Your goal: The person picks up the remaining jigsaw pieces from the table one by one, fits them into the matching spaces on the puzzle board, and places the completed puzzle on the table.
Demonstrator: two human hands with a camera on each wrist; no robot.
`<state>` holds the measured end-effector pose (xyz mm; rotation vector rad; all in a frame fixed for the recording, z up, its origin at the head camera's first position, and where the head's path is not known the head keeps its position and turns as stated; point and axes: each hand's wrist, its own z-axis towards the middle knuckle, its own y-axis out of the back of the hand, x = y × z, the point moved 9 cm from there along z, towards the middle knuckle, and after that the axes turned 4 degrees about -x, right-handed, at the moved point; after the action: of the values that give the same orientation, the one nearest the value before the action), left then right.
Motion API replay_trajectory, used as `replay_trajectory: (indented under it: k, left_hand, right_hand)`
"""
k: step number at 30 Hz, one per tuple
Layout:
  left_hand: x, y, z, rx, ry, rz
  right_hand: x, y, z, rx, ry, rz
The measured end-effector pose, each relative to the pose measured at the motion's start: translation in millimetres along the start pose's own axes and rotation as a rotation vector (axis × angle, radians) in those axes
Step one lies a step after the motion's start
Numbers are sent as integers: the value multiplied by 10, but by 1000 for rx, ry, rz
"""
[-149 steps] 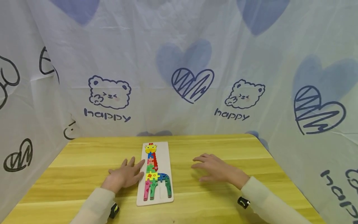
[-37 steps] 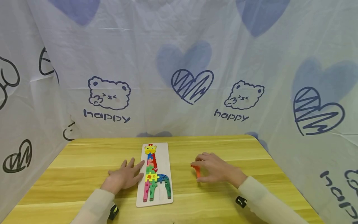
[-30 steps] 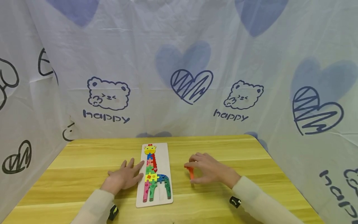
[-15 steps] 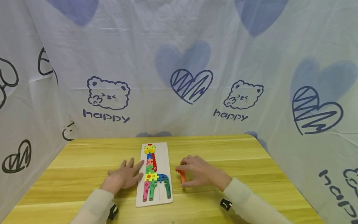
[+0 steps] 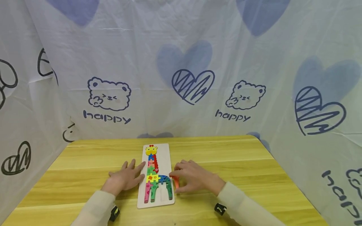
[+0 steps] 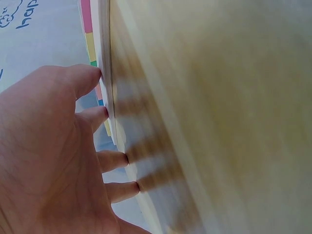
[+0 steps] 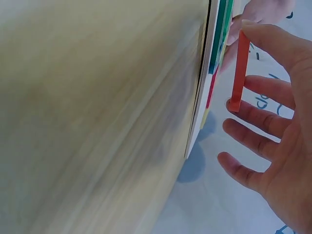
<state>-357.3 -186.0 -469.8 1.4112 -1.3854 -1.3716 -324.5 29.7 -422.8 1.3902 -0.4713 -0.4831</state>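
Note:
A white puzzle board (image 5: pixel 164 157) lies on the table, holding a giraffe puzzle (image 5: pixel 154 179) of colourful interlocking pieces. One leg-shaped slot (image 5: pixel 162 192) between the green legs shows bare board. My left hand (image 5: pixel 123 178) lies spread at the board's left side; in the left wrist view its thumb (image 6: pixel 87 80) and forefinger touch the board's edge. At the board's right side, my right hand (image 5: pixel 190 176) pinches an orange puzzle piece (image 7: pixel 240 73) between thumb and fingers. In the right wrist view the piece is seen edge-on, raised above the table.
The wooden table (image 5: pixel 240 157) spreads around the board on every side. A white cloth (image 5: pixel 152 62) printed with bears and hearts hangs behind and along both sides. A black strap device (image 5: pixel 220 208) is at the right wrist, another (image 5: pixel 114 214) at the left.
Five seconds ago no orange piece showed at my right hand. It since came into that hand's pinch and travelled left to the board's right edge. My left hand stayed put.

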Motion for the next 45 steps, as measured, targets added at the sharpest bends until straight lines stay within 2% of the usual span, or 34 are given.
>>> replay_trajectory:
  k: [14, 18, 30, 40, 45]
  left_hand:
    - [37, -55, -35, 13, 6, -8]
    - [44, -61, -36, 14, 6, -9]
    - [13, 19, -8, -10, -12, 8]
    - [-3, 18, -2, -12, -13, 6]
    - [5, 8, -22, -8, -12, 6]
  right_hand:
    - [199, -174, 112, 28, 31, -6]
    - [257, -198, 156, 26, 53, -37]
    - [379, -227, 224, 39, 77, -91]
    - [451, -222, 255, 52, 51, -186]
    - [488, -222, 268, 38, 37, -188]
